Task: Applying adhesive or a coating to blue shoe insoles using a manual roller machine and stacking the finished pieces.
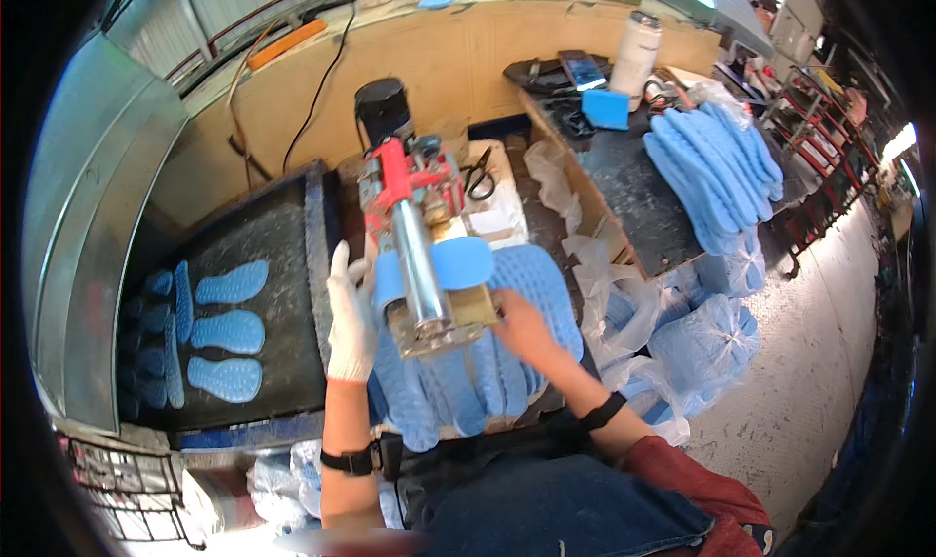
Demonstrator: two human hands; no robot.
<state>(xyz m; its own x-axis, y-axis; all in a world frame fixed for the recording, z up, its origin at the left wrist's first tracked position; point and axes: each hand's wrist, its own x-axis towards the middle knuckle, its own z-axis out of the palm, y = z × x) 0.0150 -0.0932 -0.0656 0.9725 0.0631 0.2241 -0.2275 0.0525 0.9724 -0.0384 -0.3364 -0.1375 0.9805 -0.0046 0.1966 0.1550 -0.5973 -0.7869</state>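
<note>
A red and silver machine (395, 177) with a long shiny metal cylinder (417, 264) stands in front of me. Smooth blue insole-shaped pieces (462, 262) show on both sides of the cylinder. My left hand (351, 313), in a white glove, is beside the machine's left side, its fingers stretched upward with nothing seen in them. My bare right hand (522, 325) has curled fingers at the right edge of the tan plate (475, 308) under the cylinder; what they grip is hidden. Below the plate lie several dimpled blue insoles (468, 391), close together.
At left, a dark conveyor belt (278, 264) carries several blue insoles (229, 331) beside a metal housing (107, 206). Scissors (479, 177) lie behind the machine. On the right, a dark table (624, 191) bears stacked insoles (712, 172) and a white bottle (636, 58). Plastic-wrapped bundles (707, 342) sit below.
</note>
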